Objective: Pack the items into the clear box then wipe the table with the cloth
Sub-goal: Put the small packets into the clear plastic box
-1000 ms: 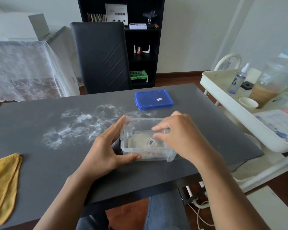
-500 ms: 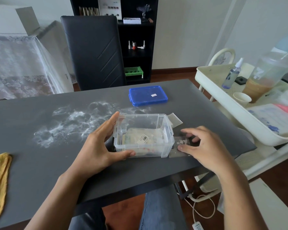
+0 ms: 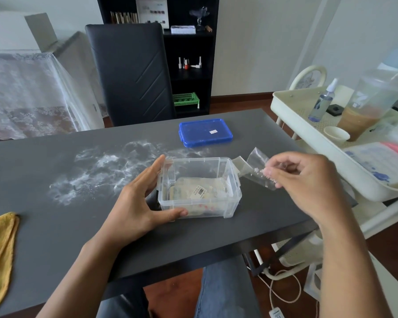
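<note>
Clear plastic is what my right hand has pinched between thumb and fingertips — a small see-through bag with a cluster of tiny white beads in it, lifted off the desk. The bag hangs out to the inner side of that hand, its free end pointing up and away from me, so its long axis runs on a slant, not flat.

What the coming move turns on, as I judge it: the clear box lies just inward of the right hand and a little lower, its open top facing up, with the bag's lower corner already near the box's right rim but not over the opening. The bag has to travel inward and down, and probably be laid flatter to sit on what is already inside — a pale flat packet with a barcode sticker on the box floor.

My left hand is spread around the box's left end, thumb along the near wall and fingers behind the far corner, bracing it, not lifting. It is touching the box; the right hand is the one carrying.

Beyond the box sits the blue lid. Far outward of the left hand lies the yellow cloth, untouched, with white powder smeared ahead of that hand.
</note>
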